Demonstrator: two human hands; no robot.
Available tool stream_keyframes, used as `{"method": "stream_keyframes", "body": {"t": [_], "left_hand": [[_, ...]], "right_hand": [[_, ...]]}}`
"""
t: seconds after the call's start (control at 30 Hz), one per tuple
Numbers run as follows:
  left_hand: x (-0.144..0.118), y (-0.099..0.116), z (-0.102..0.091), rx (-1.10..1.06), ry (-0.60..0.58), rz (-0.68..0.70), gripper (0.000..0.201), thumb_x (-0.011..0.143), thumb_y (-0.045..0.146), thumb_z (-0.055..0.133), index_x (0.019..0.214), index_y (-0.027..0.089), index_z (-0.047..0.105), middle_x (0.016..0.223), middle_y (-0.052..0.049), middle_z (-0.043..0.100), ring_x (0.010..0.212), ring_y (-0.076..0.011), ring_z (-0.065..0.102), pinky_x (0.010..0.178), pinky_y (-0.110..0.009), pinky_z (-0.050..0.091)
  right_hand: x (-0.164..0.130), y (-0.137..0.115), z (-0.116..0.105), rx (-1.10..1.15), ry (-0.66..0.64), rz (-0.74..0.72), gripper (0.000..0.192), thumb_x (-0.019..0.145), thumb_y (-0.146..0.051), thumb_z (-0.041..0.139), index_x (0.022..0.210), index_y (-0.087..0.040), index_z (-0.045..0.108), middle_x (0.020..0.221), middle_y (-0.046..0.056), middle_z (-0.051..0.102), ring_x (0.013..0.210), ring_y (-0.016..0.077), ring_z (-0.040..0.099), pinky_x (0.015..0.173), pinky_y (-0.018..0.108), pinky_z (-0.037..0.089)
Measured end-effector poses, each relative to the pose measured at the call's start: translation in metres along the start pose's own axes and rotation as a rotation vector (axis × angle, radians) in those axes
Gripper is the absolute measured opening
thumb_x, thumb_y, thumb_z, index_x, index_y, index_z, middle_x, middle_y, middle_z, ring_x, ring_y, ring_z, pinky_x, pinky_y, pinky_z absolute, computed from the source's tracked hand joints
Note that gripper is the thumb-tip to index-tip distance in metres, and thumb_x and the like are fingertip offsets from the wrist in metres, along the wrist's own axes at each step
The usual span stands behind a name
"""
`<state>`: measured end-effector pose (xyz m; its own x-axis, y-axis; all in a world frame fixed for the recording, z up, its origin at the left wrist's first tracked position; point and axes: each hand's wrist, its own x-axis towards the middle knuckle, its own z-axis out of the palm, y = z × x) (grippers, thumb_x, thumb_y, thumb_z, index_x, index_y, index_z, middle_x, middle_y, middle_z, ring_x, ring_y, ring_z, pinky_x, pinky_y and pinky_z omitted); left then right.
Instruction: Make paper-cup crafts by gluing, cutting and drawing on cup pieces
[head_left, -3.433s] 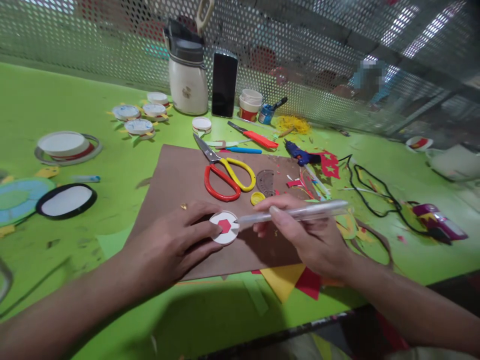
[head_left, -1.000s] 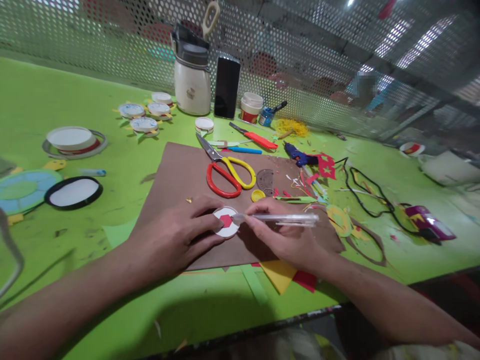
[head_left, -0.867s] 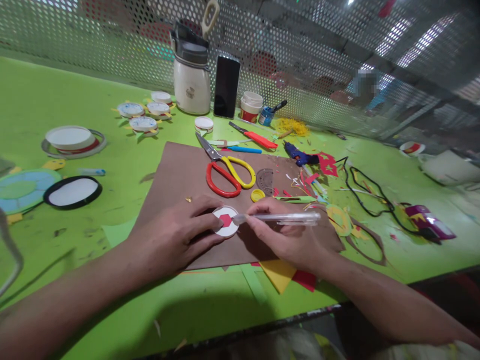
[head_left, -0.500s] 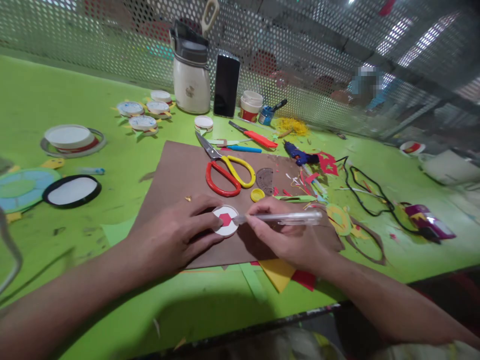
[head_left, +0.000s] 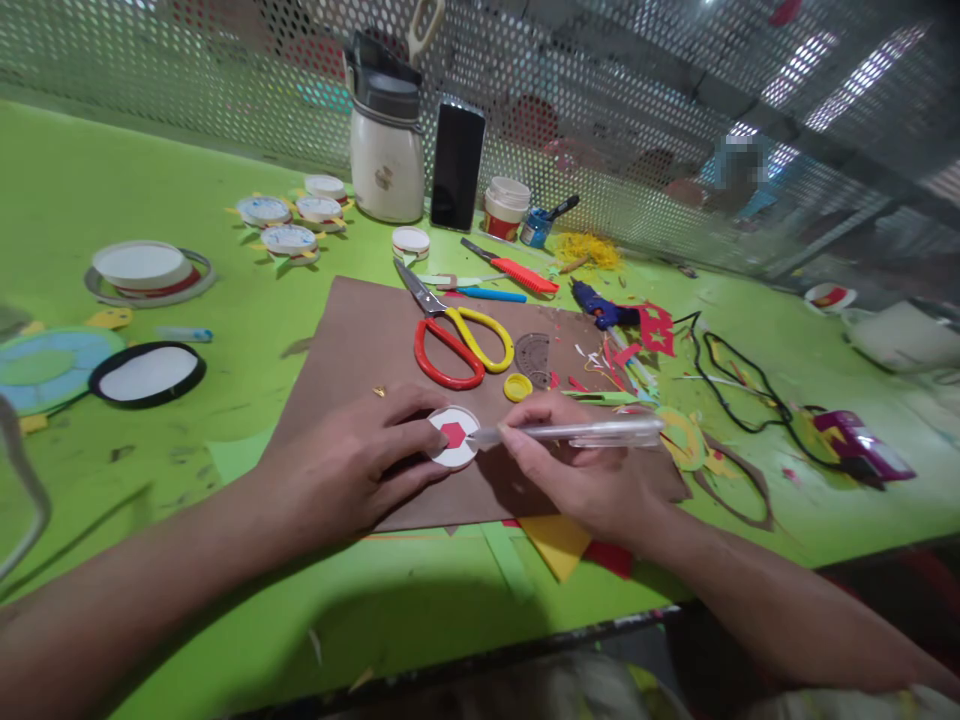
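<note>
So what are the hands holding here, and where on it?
Right hand grips the clear pen near its tip end. Left hand pins the white disc flat by its left edge.

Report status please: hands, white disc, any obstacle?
Left hand pins white disc. Right hand holds clear pen, tip at disc edge. Scissors beyond, apart.
</note>
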<state>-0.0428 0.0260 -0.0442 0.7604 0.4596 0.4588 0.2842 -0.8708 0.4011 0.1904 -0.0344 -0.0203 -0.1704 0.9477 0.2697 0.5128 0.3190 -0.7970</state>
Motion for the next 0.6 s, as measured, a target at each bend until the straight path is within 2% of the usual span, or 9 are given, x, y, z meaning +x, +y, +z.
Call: {"method": "stream_keyframes", "body": {"t": [0.13, 0.3, 0.5, 0.6], "left_hand": [[0.0001, 0.0004, -0.0004, 0.011, 0.002, -0.001, 0.014, 0.097, 0.022, 0.059, 0.101, 0.017, 0.071, 0.12, -0.013, 0.069, 0.101, -0.0213, 0.068, 0.086, -0.033, 0.053], [-0.0016, -0.0001, 0.0009, 0.001, 0.014, -0.014, 0.014, 0.097, 0.024, 0.059, 0.102, 0.018, 0.071, 0.121, -0.013, 0.069, 0.102, -0.0213, 0.068, 0.088, -0.033, 0.054], [0.0008, 0.0014, -0.0011, 0.017, -0.004, -0.019, 0.016, 0.097, 0.024, 0.057, 0.1, 0.019, 0.072, 0.119, -0.013, 0.07, 0.1, -0.0215, 0.069, 0.085, -0.033, 0.055], [0.0009, 0.001, -0.0008, 0.019, 0.005, -0.01, 0.016, 0.097, 0.025, 0.057, 0.1, 0.018, 0.072, 0.119, -0.013, 0.07, 0.1, -0.0219, 0.069, 0.085, -0.033, 0.055]], "right_hand": [[-0.0011, 0.0023, 0.0018, 0.011, 0.004, 0.022, 0.007, 0.094, -0.026, 0.06, 0.087, -0.022, 0.063, 0.074, -0.003, 0.065, 0.06, 0.0107, 0.058, 0.055, 0.025, 0.047], [-0.0016, 0.0035, 0.0023, -0.058, 0.009, 0.004, 0.006, 0.094, -0.025, 0.061, 0.089, -0.022, 0.064, 0.075, -0.002, 0.066, 0.061, 0.0109, 0.058, 0.056, 0.025, 0.046], [-0.0033, 0.004, 0.0037, -0.021, 0.004, 0.041, 0.009, 0.095, -0.029, 0.061, 0.09, -0.023, 0.065, 0.076, -0.002, 0.066, 0.061, 0.0113, 0.059, 0.055, 0.024, 0.047], [-0.004, 0.0036, 0.0036, -0.072, 0.01, 0.009, 0.009, 0.095, -0.028, 0.06, 0.09, -0.023, 0.066, 0.077, -0.001, 0.068, 0.064, 0.0122, 0.061, 0.059, 0.025, 0.048]]}}
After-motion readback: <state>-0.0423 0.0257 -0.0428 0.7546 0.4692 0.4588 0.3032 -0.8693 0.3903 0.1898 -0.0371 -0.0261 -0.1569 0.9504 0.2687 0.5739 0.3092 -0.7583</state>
